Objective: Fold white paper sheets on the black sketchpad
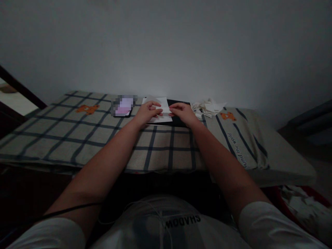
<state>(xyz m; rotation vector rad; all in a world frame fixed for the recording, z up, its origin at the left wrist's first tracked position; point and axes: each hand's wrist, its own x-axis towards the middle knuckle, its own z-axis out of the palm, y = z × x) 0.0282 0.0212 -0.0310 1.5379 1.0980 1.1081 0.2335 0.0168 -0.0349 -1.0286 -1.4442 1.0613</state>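
Observation:
My left hand (147,112) and my right hand (184,112) face each other, close above a flat black board (178,121). Between their fingertips stretches a small piece of white paper (165,110), pinched at its left and right ends. Beneath it, a larger white sheet (161,119) covers the left part of the board. The held piece blends with that sheet, so its exact outline is hard to make out. Just right of my right hand lies a loose heap of white paper strips (209,108).
A phone-like device (123,107) with a blurred screen lies left of the board. Everything rests on a checked cloth (103,138) over a table against a grey wall (166,45). At the lower right, a red container (315,195) holds many white paper scraps (302,204).

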